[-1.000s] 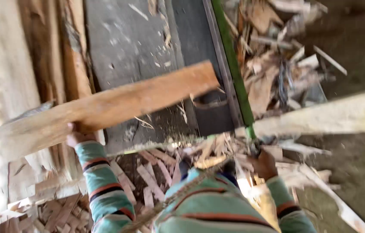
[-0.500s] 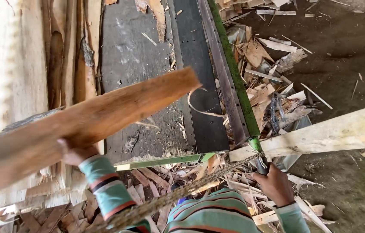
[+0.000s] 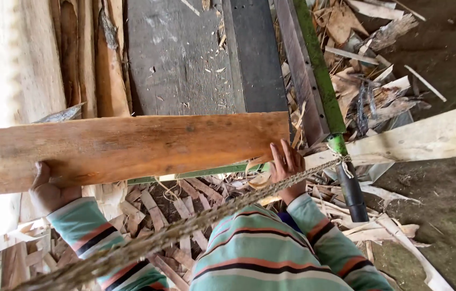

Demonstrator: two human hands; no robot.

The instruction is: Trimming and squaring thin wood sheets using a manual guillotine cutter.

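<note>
Plank (image 3: 131,148) lay flat and sideways over the dark table (image 3: 185,59), with both of the person's hands on it. It was a long brown board with a rough face. The left hand (image 3: 47,188) held the near edge of the plank, far out on its left part, with the fingers curled up around the edge. The right hand (image 3: 285,164) was at the plank's right end, at the near corner. Its fingers were stretched out and pressed flat on the wood, not wrapped around it.

So the plank was already up on the table and lined up across it. It did not look cut or split yet; the face was whole from end to end. Pushing it further along the table looked like the part left to do.

A green bar (image 3: 319,75) ran just right of the plank's end. A thick rope (image 3: 185,231) crossed below the plank, near the striped sleeves. Wood scraps (image 3: 158,210) lay heaped under the plank. A pale beam (image 3: 427,137) stuck out well to the right of the plank.
</note>
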